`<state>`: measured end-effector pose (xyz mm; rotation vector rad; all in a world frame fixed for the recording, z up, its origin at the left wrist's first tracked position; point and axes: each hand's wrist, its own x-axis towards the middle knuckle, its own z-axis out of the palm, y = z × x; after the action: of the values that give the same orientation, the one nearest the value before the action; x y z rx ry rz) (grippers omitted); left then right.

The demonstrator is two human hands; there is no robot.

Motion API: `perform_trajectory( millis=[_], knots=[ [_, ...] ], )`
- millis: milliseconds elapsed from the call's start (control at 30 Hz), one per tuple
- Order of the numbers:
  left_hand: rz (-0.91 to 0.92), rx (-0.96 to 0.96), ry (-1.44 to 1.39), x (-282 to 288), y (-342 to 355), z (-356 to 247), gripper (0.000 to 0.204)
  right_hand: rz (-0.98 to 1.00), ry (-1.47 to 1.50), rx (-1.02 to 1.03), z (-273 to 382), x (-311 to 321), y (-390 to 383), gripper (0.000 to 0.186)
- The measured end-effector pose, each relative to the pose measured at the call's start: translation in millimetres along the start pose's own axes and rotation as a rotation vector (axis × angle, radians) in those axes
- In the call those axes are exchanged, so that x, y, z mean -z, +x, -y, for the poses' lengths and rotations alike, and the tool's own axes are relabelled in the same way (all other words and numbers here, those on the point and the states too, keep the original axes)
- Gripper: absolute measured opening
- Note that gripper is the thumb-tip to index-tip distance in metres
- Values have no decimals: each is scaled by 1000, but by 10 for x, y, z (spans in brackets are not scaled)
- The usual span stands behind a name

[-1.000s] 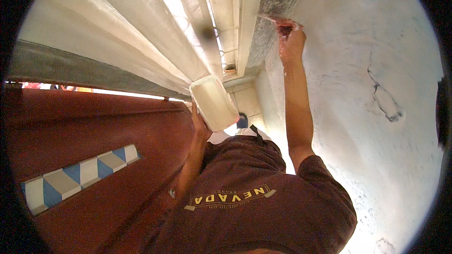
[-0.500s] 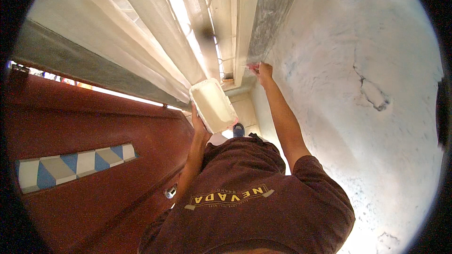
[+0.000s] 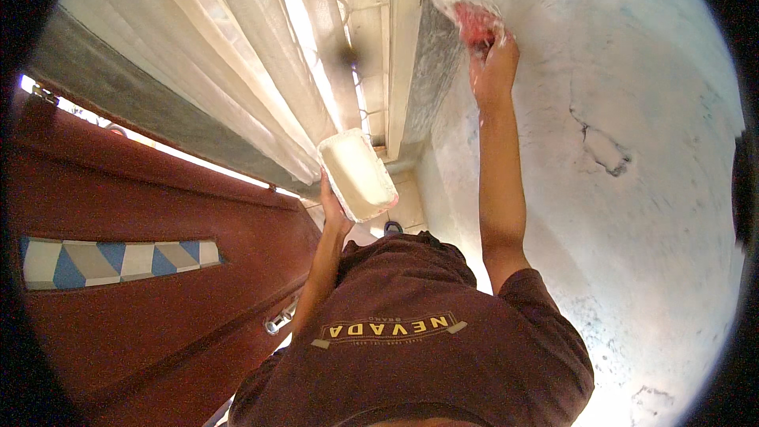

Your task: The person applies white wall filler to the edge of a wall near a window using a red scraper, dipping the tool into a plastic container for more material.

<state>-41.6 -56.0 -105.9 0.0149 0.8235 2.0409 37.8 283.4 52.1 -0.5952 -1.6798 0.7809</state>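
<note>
My right hand [image 3: 496,67], raised toward the wall corner, grips a putty knife [image 3: 474,16] with a red handle and a wide pale blade smeared with white. The blade is at the grey strip of wall [image 3: 451,47] beside the window frame; whether it touches cannot be made out. Lower down, my left hand [image 3: 335,209] is closed around the side of a white rectangular plastic tub [image 3: 357,174], tilted, with whitish residue along its rim. Some pale material appears to line its inside.
A whitish wall [image 3: 601,71] with patches and a crack rises on the right. Pale curtains [image 3: 213,47] hang before the window at the far left. A red-brown door [image 3: 158,213] with a metal knob [image 3: 278,321] stands left of me.
My right hand has gone up the grey strip with the putty knife, whose blade now shows more broadly. The left hand and tub have hardly moved.
</note>
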Motion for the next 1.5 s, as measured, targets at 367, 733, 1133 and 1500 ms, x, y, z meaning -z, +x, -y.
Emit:
perform_trajectory(
  millis=[367,733,1133,1500],
  knots=[
    [-47,16,1,77,46,-96,68,-1,478,-1003,-1254,-466,-1812,26],
    [259,184,-100,-61,326,-245,72,-239,1067,-763,371,-364,361,29],
    [231,396,-79,-308,753,-306,73,-60,342,-540,845,426,-1130,21],
    [287,529,-121,-232,664,167,67,340,-497,-496,1184,107,-2039,10]
  ],
)
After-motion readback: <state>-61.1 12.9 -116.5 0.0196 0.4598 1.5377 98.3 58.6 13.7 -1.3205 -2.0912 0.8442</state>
